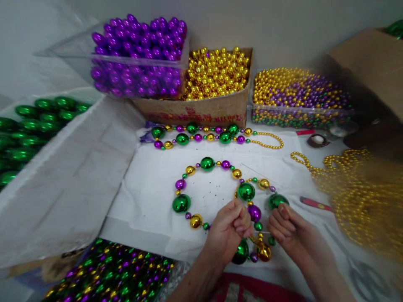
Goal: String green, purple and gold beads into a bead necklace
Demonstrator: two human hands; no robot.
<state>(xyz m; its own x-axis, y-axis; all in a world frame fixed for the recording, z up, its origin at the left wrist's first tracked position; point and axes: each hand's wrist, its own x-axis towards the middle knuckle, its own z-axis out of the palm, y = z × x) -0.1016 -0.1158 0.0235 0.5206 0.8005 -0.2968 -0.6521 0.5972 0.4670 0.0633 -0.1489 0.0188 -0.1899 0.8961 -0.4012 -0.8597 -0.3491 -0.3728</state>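
Observation:
A bead necklace (181, 204) of large green, purple and gold balls with small beads between them lies looped on the white cloth. My left hand (231, 222) is closed in a pinch at its near right part, beside a purple ball (254, 213). My right hand (286, 224) is also closed, just below a large green ball (278, 201). A short length of thin thread (265, 232) shows between the two fists; its ends vanish into the fingers. Below the hands hang or lie a gold ball (263, 252) and another green ball (241, 251), partly covered by my left hand.
Behind lie another necklace (198, 137), a tub of purple balls (141, 63), a carton of gold balls (217, 75) and a bin of small mixed beads (296, 96). Green balls (47, 117) fill a left box. Gold bead strands (355, 205), a red cutter (315, 204) and scissors (362, 268) are right.

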